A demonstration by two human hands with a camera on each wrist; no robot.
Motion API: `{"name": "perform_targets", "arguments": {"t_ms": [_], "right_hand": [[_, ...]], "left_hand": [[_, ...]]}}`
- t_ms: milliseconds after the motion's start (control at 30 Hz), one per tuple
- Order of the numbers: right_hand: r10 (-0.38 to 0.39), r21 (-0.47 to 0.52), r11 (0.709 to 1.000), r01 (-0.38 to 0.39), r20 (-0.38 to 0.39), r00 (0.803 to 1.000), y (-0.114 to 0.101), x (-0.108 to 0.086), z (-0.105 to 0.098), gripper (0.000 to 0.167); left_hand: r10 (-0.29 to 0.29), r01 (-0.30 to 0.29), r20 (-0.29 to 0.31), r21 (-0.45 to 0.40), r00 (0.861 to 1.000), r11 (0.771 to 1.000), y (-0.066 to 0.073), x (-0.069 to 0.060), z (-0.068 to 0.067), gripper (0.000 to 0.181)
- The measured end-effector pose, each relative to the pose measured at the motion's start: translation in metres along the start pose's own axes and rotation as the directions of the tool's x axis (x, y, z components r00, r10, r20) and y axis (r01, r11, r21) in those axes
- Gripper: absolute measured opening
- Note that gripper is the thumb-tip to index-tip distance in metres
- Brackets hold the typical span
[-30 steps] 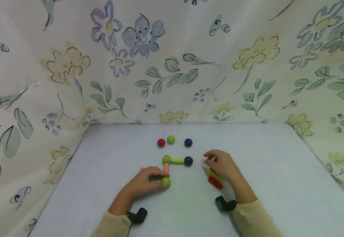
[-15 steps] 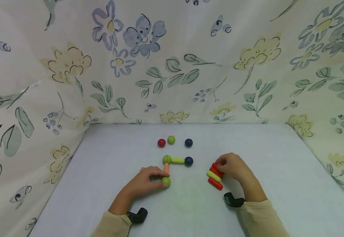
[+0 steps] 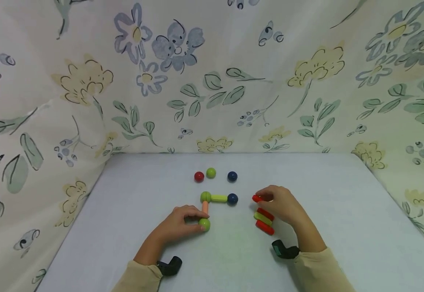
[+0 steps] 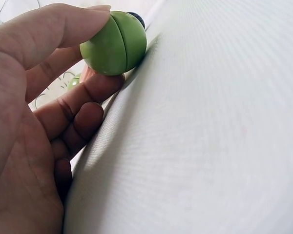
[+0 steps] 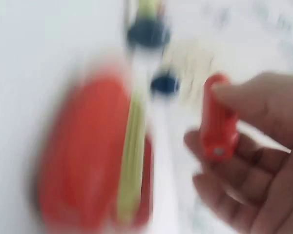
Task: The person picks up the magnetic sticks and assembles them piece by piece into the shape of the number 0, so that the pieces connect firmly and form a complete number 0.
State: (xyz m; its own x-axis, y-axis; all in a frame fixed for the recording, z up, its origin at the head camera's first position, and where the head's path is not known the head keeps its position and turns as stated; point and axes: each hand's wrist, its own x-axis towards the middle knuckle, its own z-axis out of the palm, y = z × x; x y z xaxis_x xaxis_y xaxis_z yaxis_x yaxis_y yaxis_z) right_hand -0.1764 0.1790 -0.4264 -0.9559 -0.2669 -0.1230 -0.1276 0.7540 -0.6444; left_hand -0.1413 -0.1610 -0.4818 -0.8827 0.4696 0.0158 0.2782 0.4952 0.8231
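Observation:
My left hand (image 3: pixel 177 224) holds a green ball (image 3: pixel 205 225) between thumb and fingers; in the left wrist view the green ball (image 4: pixel 115 46) shows a seam. From it an orange rod (image 3: pixel 205 207) leads up to another green ball (image 3: pixel 205 197). A yellow-green rod (image 3: pixel 219 198) joins that ball to a dark blue ball (image 3: pixel 232 198), making an L-shaped piece. My right hand (image 3: pixel 281 205) pinches a red rod (image 5: pixel 217 119), raised off the table. Below that hand lie two red rods (image 3: pixel 264 227) with a yellow-green rod (image 3: pixel 263 219) between them.
Farther back on the white table (image 3: pixel 153 178) sit a loose red ball (image 3: pixel 199 177), a green ball (image 3: pixel 211 173) and a dark blue ball (image 3: pixel 232 176). A flowered cloth (image 3: pixel 212 109) hangs behind and along the sides.
My right hand has gone down to the rods, taken hold of a red one and lifted it away, up and to the left. My left hand has stayed on the green ball.

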Motion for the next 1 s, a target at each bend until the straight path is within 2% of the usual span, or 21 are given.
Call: {"name": "perform_targets", "arguments": {"t_ms": [67, 133, 200, 267, 333, 400, 567, 667, 800, 1000], "right_hand": [[-0.104, 0.045, 0.994, 0.103, 0.038, 0.994, -0.018, -0.003, 0.010, 0.021], [-0.207, 0.070, 0.977, 0.201, 0.104, 0.973, -0.032, -0.004, 0.025, 0.019], [-0.266, 0.071, 0.964, 0.258, 0.181, 0.947, -0.043, -0.002, 0.040, 0.017], [-0.273, 0.075, 0.962, 0.263, 0.250, 0.929, -0.050, 0.001, 0.053, 0.016], [-0.273, 0.078, 0.962, 0.262, 0.287, 0.918, -0.056, 0.003, 0.061, 0.015], [-0.268, 0.080, 0.963, 0.256, 0.290, 0.919, -0.059, 0.005, 0.066, 0.014], [-0.229, 0.080, 0.973, 0.214, 0.284, 0.931, -0.058, 0.008, 0.072, 0.014], [-0.207, 0.105, 0.978, 0.183, 0.305, 0.930, -0.055, 0.008, 0.074, 0.015], [-0.212, 0.131, 0.975, 0.179, 0.312, 0.926, -0.051, 0.010, 0.077, 0.016], [-0.224, 0.144, 0.972, 0.187, 0.313, 0.923, -0.050, 0.014, 0.080, 0.017]], "left_hand": [[-0.004, 0.004, 0.001, -0.013, 1.000, 1.000, -0.001, 0.000, 0.000, 0.030], [-0.003, 0.003, 0.003, -0.033, 1.000, 0.999, -0.002, 0.001, 0.000, 0.030], [-0.010, 0.010, 0.008, -0.046, 1.000, 0.999, -0.003, 0.001, 0.001, 0.030], [-0.013, 0.014, 0.016, -0.061, 1.000, 0.998, -0.003, 0.002, 0.001, 0.029], [-0.022, 0.023, 0.017, -0.061, 1.000, 0.998, -0.003, 0.003, 0.002, 0.029], [-0.035, 0.036, 0.019, -0.058, 0.999, 0.998, -0.004, 0.004, 0.003, 0.032], [-0.019, 0.019, 0.010, -0.034, 1.000, 0.999, -0.004, 0.006, 0.004, 0.037], [0.002, -0.002, 0.009, 0.006, 1.000, 1.000, -0.005, 0.006, 0.004, 0.038], [0.024, -0.024, 0.010, 0.043, 1.000, 0.999, -0.005, 0.005, 0.003, 0.036], [-0.009, 0.009, -0.001, 0.031, 1.000, 0.999, -0.002, 0.003, 0.001, 0.032]]}}
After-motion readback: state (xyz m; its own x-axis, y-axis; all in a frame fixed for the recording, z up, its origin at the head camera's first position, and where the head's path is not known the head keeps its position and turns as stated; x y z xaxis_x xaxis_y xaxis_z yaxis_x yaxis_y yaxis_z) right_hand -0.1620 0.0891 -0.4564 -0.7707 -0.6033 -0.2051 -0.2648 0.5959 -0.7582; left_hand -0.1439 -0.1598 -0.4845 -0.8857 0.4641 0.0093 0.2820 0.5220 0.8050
